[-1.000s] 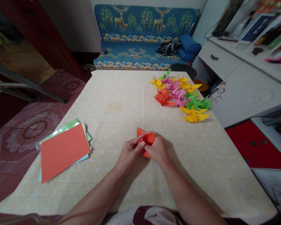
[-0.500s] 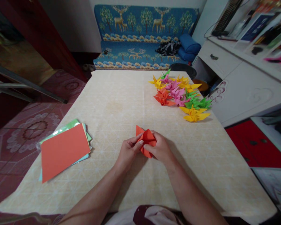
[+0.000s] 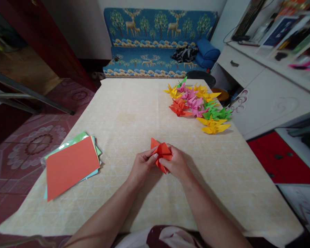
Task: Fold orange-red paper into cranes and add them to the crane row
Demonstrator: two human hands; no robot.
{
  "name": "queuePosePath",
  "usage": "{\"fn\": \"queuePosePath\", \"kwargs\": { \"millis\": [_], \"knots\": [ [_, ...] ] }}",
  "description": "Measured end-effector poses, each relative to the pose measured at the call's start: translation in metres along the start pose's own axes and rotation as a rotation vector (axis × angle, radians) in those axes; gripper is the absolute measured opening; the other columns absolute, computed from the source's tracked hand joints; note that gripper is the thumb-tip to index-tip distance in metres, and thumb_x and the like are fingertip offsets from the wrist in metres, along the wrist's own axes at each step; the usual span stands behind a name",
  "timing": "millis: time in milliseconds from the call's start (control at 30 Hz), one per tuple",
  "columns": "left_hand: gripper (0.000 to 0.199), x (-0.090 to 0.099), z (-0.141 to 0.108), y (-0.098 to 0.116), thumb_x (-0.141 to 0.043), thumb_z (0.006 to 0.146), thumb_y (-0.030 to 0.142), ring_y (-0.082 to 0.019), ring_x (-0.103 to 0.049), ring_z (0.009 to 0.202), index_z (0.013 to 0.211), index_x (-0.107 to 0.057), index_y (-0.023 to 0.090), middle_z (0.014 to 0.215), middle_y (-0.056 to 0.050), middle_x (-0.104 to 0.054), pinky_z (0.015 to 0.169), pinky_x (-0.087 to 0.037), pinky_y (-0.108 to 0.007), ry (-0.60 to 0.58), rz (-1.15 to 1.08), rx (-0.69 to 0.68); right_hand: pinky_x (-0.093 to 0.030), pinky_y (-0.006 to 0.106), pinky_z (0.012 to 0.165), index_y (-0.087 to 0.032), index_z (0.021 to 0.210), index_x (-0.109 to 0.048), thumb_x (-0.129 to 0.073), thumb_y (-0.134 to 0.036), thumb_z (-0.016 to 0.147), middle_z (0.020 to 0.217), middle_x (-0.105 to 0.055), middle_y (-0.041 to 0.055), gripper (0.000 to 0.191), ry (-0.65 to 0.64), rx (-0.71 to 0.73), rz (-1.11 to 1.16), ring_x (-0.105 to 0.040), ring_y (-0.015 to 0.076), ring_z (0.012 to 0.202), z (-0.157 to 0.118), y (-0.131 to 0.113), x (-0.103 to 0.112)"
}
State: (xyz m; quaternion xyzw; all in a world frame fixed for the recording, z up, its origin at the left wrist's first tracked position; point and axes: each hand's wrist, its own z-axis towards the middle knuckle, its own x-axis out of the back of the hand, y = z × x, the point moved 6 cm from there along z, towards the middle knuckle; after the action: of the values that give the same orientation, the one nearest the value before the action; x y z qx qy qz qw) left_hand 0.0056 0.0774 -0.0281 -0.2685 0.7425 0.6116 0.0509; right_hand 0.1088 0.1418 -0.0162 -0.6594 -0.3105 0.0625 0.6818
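Note:
Between my hands, just above the middle of the table, is a partly folded piece of orange-red origami paper (image 3: 163,150) with several pointed flaps standing out. My left hand (image 3: 144,164) pinches its left side between thumb and fingers. On the opposite side my right hand (image 3: 177,163) grips it, the thumb pressed onto the inner folds. Both hands are closed on the paper, and some fingers are hidden behind it.
A stack of coloured paper sheets, orange-red sheet (image 3: 71,168) on top, lies at the table's left. Several folded paper cranes (image 3: 195,102) in yellow, pink, green and red crowd the far right. Beyond the table (image 3: 129,100) stands a blue patterned sofa (image 3: 155,57); a white cabinet (image 3: 268,93) is at right.
Both hands keep their hold on the orange-red paper, with only a very slight shift of the fingers and flaps. The whole view has moved a little.

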Motion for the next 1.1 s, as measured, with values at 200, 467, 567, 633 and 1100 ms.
{"fn": "queuePosePath", "kwargs": {
  "millis": [200,467,567,633,1100],
  "knots": [
    [0.037,-0.004,-0.002,0.002,-0.065,0.082,0.036,-0.023,-0.067,0.092,0.11,-0.069,0.013,0.101,-0.013,-0.071,0.087,-0.049,-0.033,-0.217,-0.105,0.104,-0.05,0.024,0.063,-0.025,0.084,-0.06,-0.053,-0.01,0.065,0.078,-0.065,-0.0024,0.026,-0.015,0.009,0.118,-0.061,0.0149,0.07,0.001,-0.002,0.0],
    [0.043,0.001,0.002,-0.006,-0.068,0.08,0.027,-0.023,-0.064,0.101,0.122,-0.063,0.016,0.114,-0.013,-0.068,0.09,-0.047,-0.034,-0.186,-0.12,0.117,-0.048,0.024,0.064,-0.025,0.078,-0.064,-0.052,-0.009,0.066,0.077,-0.062,-0.0014,0.024,0.012,0.096,0.16,-0.058,0.0149,0.071,0.003,-0.004,0.002],
    [0.047,0.002,0.002,-0.007,-0.07,0.078,0.025,-0.025,-0.062,0.107,0.123,-0.062,0.019,0.121,-0.012,-0.066,0.092,-0.046,-0.034,-0.161,-0.094,0.115,-0.047,0.024,0.062,-0.025,0.075,-0.064,-0.051,-0.008,0.066,0.073,-0.061,-0.0019,0.024,0.015,0.109,0.154,-0.057,0.0146,0.069,0.003,-0.006,0.003],
    [0.046,0.002,0.003,-0.006,-0.071,0.077,0.025,-0.025,-0.062,0.108,0.122,-0.064,0.018,0.122,-0.012,-0.065,0.091,-0.047,-0.033,-0.151,-0.069,0.103,-0.047,0.024,0.063,-0.025,0.073,-0.064,-0.051,-0.007,0.065,0.072,-0.062,-0.0019,0.024,0.017,0.119,0.162,-0.057,0.0146,0.069,0.003,-0.008,0.004],
    [0.038,0.004,0.008,-0.003,-0.073,0.075,0.024,-0.016,-0.067,0.081,0.112,-0.07,0.017,0.095,-0.009,-0.074,0.077,-0.051,-0.027,-0.12,-0.076,0.114,-0.049,0.029,0.074,-0.023,0.076,-0.068,-0.057,-0.019,0.072,0.083,-0.063,0.0027,0.013,0.061,0.089,0.253,-0.06,0.0181,0.079,0.004,-0.011,0.012]
  ]
}}
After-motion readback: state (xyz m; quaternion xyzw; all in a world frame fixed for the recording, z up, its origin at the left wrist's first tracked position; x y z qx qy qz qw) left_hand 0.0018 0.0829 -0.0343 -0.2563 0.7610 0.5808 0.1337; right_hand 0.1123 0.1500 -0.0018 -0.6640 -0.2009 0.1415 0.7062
